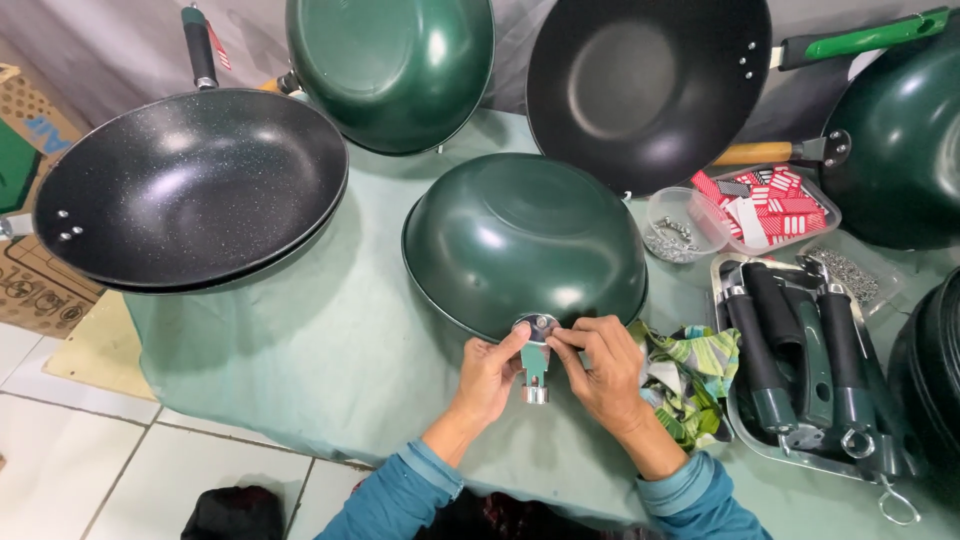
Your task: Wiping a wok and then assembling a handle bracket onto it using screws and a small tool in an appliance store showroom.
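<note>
- Head view: an upturned green wok (525, 240) lies base-up on the green-covered table (330, 350), its near rim facing the person.
- Left hand (487, 375) and right hand (600, 368) meet at that rim. Both pinch a small metal handle bracket (535, 355) between thumb and fingertips, fingers narrow; the bracket's round plate touches the wok's edge.
- Risk: the domed wok rests on its rim only. Judged from this position, uneven pressure at the edge could rock or slide it on the cloth.
- Risk: the bracket is held by fingertips alone. A slip would likely drop it to the tiled floor (150, 460) below the table edge.
- Nearby: tray of handles (800, 360) at right, a tub of small screws (672, 228) beyond it, crumpled patterned cloth (690, 375) just beside the right wrist, a speckled black pan (190, 185) well apart at left.
</note>
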